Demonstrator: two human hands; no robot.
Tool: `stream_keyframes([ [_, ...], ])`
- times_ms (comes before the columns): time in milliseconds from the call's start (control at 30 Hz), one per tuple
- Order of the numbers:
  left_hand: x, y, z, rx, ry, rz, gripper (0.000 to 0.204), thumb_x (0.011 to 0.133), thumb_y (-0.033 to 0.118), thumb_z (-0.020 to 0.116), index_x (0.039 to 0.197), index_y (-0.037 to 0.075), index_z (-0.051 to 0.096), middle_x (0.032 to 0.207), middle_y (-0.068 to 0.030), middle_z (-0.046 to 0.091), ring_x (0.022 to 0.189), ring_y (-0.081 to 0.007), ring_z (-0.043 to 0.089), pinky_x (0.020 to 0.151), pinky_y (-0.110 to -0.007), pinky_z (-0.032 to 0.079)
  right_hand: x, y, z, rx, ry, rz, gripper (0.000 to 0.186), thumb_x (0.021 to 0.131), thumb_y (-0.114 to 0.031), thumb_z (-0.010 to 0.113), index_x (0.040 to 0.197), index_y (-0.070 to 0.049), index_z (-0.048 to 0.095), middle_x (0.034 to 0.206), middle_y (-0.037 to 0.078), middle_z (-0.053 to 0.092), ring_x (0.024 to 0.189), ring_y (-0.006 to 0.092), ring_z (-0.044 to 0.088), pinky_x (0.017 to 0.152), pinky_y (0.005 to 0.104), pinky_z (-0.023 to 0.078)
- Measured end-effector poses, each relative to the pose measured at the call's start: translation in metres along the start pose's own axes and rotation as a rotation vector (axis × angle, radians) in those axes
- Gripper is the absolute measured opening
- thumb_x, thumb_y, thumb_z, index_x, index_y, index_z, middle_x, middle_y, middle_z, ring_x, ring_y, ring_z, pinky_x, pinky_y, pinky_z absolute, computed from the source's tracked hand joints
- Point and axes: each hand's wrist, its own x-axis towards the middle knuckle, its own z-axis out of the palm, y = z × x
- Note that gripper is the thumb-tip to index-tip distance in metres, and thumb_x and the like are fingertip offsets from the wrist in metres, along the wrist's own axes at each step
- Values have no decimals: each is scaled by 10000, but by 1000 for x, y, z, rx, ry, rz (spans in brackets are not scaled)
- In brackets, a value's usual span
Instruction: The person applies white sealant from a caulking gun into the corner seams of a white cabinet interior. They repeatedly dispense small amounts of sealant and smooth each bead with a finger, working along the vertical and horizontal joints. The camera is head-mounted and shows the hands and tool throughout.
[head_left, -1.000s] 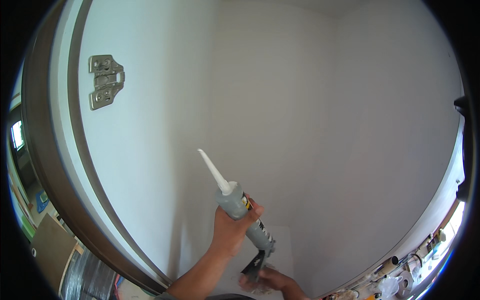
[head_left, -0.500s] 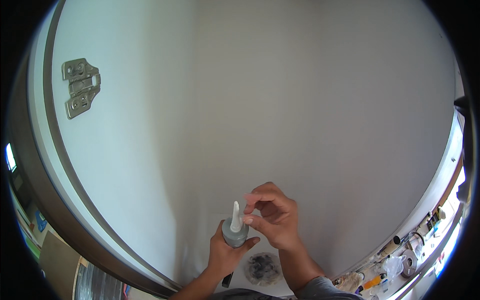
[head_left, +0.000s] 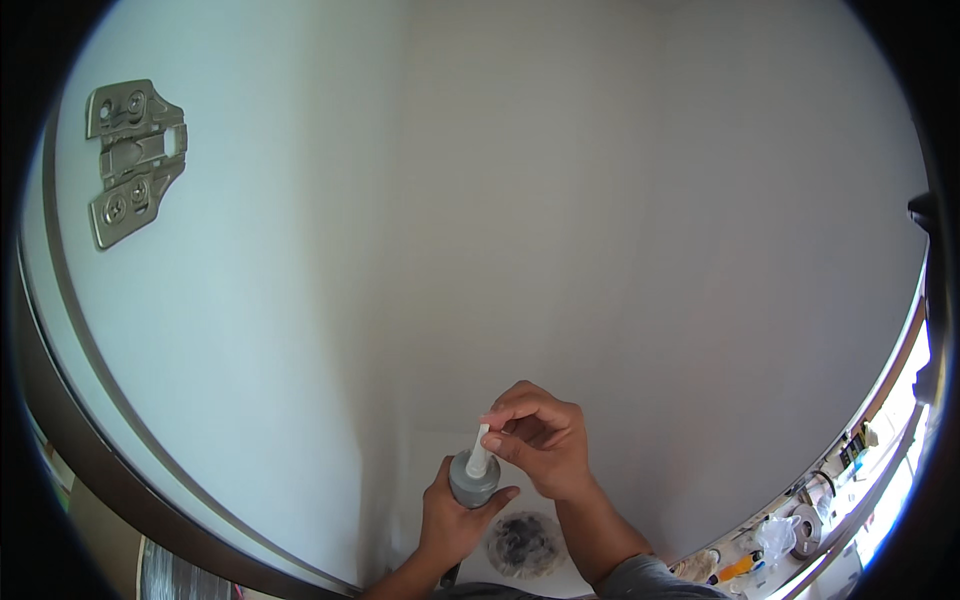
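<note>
Low in the middle of the head view, my left hand (head_left: 450, 522) is wrapped round a grey sealant cartridge (head_left: 474, 488), held with its top toward me. A white tapered nozzle (head_left: 477, 462) rises from the cartridge's top. My right hand (head_left: 545, 440) comes in from the right, thumb and forefinger closed on the nozzle near its tip. The fingers hide part of the tip. The cartridge's lower body is out of sight behind my left hand.
White panels of a cabinet interior surround my hands. On the left panel sits a metal hinge (head_left: 137, 165). Below my hands is a round opening with a grey, rough-looking middle (head_left: 527, 545). A tape roll (head_left: 806, 530), a clear plastic bag (head_left: 776, 540) and an orange-handled tool (head_left: 738, 568) lie at lower right.
My right thumb and forefinger, apart and beside the nozzle before, have closed on it. Both hands sit slightly lower in view, and the hinge appears larger and further left.
</note>
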Motion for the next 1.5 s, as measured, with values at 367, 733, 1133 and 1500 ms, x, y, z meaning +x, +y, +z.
stream_keyframes([
  [367,-29,-25,4,93,130,-129,565,795,207,938,1207,25,597,1060,-132,702,951,-228,657,878,-415,542,132,-67,-120,-1033,347,-193,356,920,53,624,1260,-35,685,937,59,663,799,128,626,748,305,551],
  [733,-25,-69,1,-43,112,11,440,796,72,924,1119,19,631,972,-74,697,879,-186,614,816,-365,538,349,-185,-207,-2608,245,-270,172,941,-46,609,1040,-94,741,1096,114,690,1068,309,672,932,465,521],
  [1133,-31,-66,-10,-163,44,39,368,855,-15,854,1131,14,612,985,-60,668,896,-169,588,825,-331,514,361,-211,-206,-2939,-31,-71,150,949,-105,630,967,-134,776,1141,16,703,1125,213,626,1049,466,417],
  [1500,-25,-60,-5,-116,41,28,401,853,20,867,1163,14,613,990,-66,685,900,-176,609,837,-334,530,362,-202,-215,-3009,-30,11,161,950,-139,630,983,-135,787,1216,21,690,1186,206,601,1087,458,399],
])
